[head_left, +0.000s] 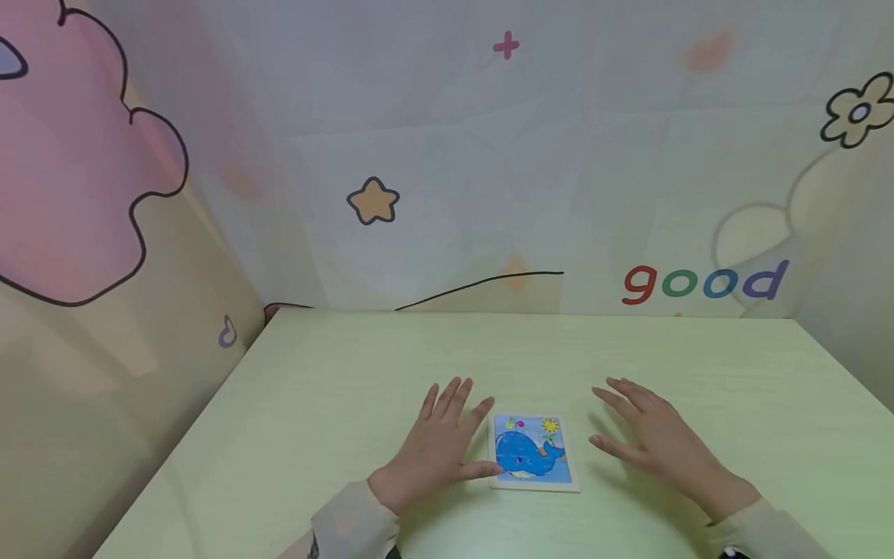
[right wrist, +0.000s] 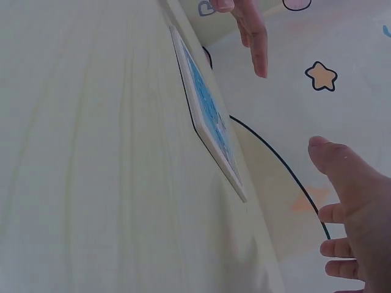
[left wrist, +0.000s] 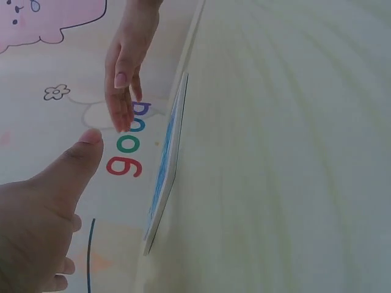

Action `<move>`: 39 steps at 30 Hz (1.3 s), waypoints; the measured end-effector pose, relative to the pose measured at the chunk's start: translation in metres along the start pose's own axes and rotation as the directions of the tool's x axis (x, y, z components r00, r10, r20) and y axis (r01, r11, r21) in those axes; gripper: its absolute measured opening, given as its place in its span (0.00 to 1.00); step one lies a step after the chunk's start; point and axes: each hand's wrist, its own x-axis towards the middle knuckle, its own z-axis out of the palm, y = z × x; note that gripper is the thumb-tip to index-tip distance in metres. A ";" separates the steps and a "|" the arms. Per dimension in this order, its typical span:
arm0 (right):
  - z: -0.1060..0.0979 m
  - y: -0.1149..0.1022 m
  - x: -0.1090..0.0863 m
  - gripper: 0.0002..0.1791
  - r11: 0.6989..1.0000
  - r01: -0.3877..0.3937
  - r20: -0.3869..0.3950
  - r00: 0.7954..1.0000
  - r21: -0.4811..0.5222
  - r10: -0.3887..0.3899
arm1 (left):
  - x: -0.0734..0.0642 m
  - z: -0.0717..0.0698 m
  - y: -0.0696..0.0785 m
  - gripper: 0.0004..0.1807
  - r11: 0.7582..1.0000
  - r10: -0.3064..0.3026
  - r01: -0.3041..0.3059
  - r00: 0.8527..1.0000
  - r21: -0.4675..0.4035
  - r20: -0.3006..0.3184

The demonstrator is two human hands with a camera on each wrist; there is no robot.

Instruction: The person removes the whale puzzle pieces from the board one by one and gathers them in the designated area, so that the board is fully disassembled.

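A small square picture puzzle (head_left: pixel 534 453) with a blue whale, a sun and a pale frame lies flat on the table. In both wrist views it appears edge-on, as a thin board (left wrist: pixel 166 165). My left hand (head_left: pixel 440 446) hovers at its left side, fingers spread, the thumb tip overlapping the picture's left edge in the head view. The left wrist view shows that thumb (left wrist: pixel 67 171) raised above the board. To the right of the puzzle, apart from it, my right hand (head_left: pixel 656 442) is held with fingers extended and nothing in it.
The pale green table (head_left: pixel 349 357) runs back to a cloth backdrop (head_left: pixel 447 155) printed with a star, a flower and the word "good" (head_left: pixel 705 282). A printed side panel (head_left: pixel 91 373) stands along the table's left edge.
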 end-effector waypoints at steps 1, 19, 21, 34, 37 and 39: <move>0.000 -0.001 0.001 0.36 1.000 -0.005 0.006 1.000 0.007 0.005 | 0.001 0.000 0.001 0.47 1.000 0.007 -0.007 1.000 0.007 0.002; 0.013 -0.020 0.023 0.30 0.995 -0.018 0.029 0.999 0.101 0.015 | 0.006 0.005 0.028 0.45 0.994 0.090 -0.092 0.995 0.058 0.035; 0.015 -0.023 0.026 0.30 0.995 -0.006 0.025 1.000 0.104 0.003 | 0.005 0.007 0.030 0.45 0.992 0.103 -0.106 0.994 0.075 0.036; 0.029 -0.041 0.038 0.27 0.989 0.005 0.045 0.999 0.145 -0.011 | -0.002 0.014 0.043 0.46 0.975 0.187 -0.193 0.980 0.107 0.065; 0.030 -0.044 0.041 0.25 0.988 0.011 0.042 0.999 0.156 -0.018 | -0.004 0.016 0.045 0.46 0.971 0.205 -0.210 0.977 0.118 0.050; 0.031 -0.046 0.042 0.25 0.987 0.008 0.043 0.999 0.158 -0.015 | -0.006 0.017 0.046 0.46 0.968 0.219 -0.223 0.975 0.117 0.042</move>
